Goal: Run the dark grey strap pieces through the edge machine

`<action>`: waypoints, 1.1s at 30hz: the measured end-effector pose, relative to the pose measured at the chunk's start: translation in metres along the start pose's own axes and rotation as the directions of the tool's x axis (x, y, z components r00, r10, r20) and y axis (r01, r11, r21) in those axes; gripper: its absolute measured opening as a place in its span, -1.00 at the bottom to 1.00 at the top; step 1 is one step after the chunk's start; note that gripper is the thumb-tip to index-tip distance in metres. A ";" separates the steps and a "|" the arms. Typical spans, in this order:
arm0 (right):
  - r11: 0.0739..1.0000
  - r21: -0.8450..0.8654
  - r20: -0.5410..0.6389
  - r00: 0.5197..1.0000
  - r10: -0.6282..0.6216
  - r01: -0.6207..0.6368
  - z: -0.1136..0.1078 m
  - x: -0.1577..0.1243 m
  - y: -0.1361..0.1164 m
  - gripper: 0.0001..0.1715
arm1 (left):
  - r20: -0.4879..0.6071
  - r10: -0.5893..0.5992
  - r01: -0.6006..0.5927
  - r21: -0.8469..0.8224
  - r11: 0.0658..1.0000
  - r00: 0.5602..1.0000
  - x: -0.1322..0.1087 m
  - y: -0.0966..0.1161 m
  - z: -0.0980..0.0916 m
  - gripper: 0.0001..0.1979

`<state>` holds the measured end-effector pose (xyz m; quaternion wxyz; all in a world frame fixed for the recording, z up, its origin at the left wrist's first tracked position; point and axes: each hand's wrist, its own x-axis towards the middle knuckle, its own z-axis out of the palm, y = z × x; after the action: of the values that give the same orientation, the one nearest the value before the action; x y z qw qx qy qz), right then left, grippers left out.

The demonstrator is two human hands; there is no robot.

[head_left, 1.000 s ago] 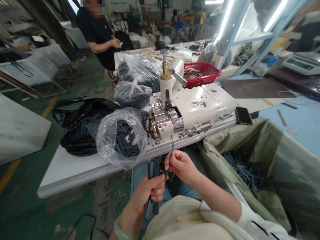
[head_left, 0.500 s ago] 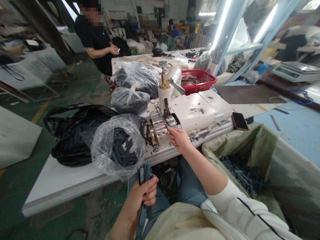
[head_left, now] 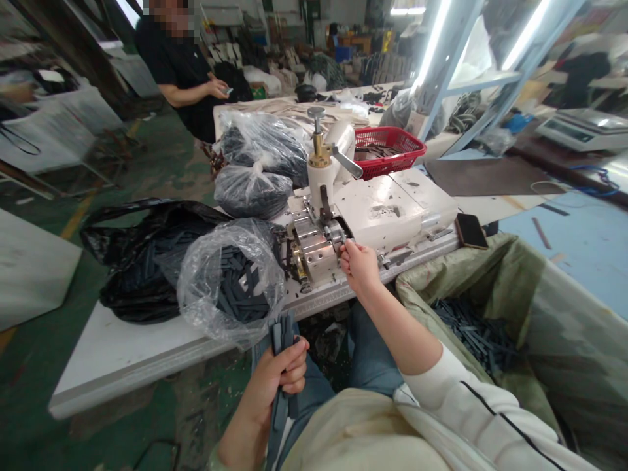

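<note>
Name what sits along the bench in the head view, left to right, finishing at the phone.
Black plastic bag of dark strips → clear plastic bag of dark strips → white industrial machine with steel rollers → phone

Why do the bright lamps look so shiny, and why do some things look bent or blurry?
In the head view, the tube lights glare white, the wide lens makes the blue frame lean, and things at the far left edge, like the white bin, look slightly smeared.
</note>
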<state>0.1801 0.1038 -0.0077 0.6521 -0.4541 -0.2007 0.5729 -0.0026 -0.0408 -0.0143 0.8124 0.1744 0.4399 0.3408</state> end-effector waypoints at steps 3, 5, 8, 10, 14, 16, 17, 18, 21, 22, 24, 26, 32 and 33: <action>0.974 0.000 -0.126 0.966 -0.227 0.229 -0.045 -0.010 -0.018 -0.64 | 0.015 -0.005 0.005 -0.011 1.000 1.000 -0.001 0.001 -0.001 -0.71; 0.928 0.003 -0.297 0.887 -0.354 0.372 -0.100 -0.020 -0.037 -0.68 | 0.039 -0.007 0.008 -0.015 1.000 0.999 -0.002 0.002 -0.001 -0.73; 0.885 0.152 -0.547 0.783 -0.295 0.440 -0.188 -0.043 -0.059 -0.45 | 0.105 -0.030 0.032 -0.012 0.999 0.994 -0.001 0.002 0.001 -0.73; 0.926 0.231 -0.542 0.830 -0.133 0.299 -0.218 -0.065 -0.059 -0.26 | 0.153 -0.058 0.060 -0.007 0.998 0.987 0.002 0.002 0.006 -0.73; 0.974 0.094 -0.146 0.965 0.218 -0.206 -0.175 -0.112 -0.023 -0.70 | 0.245 -0.129 0.123 0.038 0.992 0.961 0.009 -0.003 0.024 -0.72; 0.963 -0.115 0.126 0.958 0.259 -0.245 -0.130 -0.124 -0.003 -0.69 | 0.267 -0.170 0.149 0.098 0.984 0.949 0.011 -0.007 0.032 -0.70; 0.959 -0.215 0.208 0.951 0.228 -0.183 -0.109 -0.126 0.003 -0.69 | 0.262 -0.182 0.151 0.133 0.979 0.948 0.011 -0.009 0.035 -0.70; 0.945 -0.313 0.282 0.941 0.185 -0.092 -0.091 -0.127 0.007 -0.68 | 0.251 -0.189 0.150 0.168 0.974 0.949 0.011 -0.011 0.037 -0.69; 0.834 -0.528 0.434 0.895 0.103 0.160 -0.063 -0.125 0.011 -0.65 | 0.212 -0.185 0.135 0.230 0.964 0.960 0.007 -0.018 0.035 -0.67; 0.809 -0.556 0.467 0.877 0.112 0.193 -0.059 -0.124 0.011 -0.64 | 0.204 -0.183 0.134 0.231 0.964 0.962 0.005 -0.019 0.034 -0.66; 0.801 -0.571 0.473 0.869 0.144 0.178 -0.057 -0.124 0.012 -0.63 | 0.190 -0.174 0.134 0.203 0.970 0.966 0.002 -0.020 0.030 -0.66; 0.821 -0.560 0.425 0.889 0.171 0.110 -0.057 -0.124 0.014 -0.61 | 0.170 -0.153 0.127 0.156 0.980 0.973 -0.001 -0.018 0.026 -0.65; 0.928 -0.367 0.269 0.948 0.168 -0.061 -0.064 -0.115 0.011 -0.55 | 0.140 -0.124 0.114 0.077 0.990 0.982 -0.009 -0.005 0.016 -0.61; 0.943 -0.324 0.252 0.953 0.166 -0.078 -0.067 -0.112 0.009 -0.55 | 0.139 -0.117 0.108 0.075 0.991 0.983 -0.010 -0.003 0.015 -0.62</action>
<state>0.1979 -0.0247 -0.0201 0.5011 -0.4781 -0.3484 0.6316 0.0070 -0.0493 -0.0021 0.8534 0.2002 0.4010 0.2660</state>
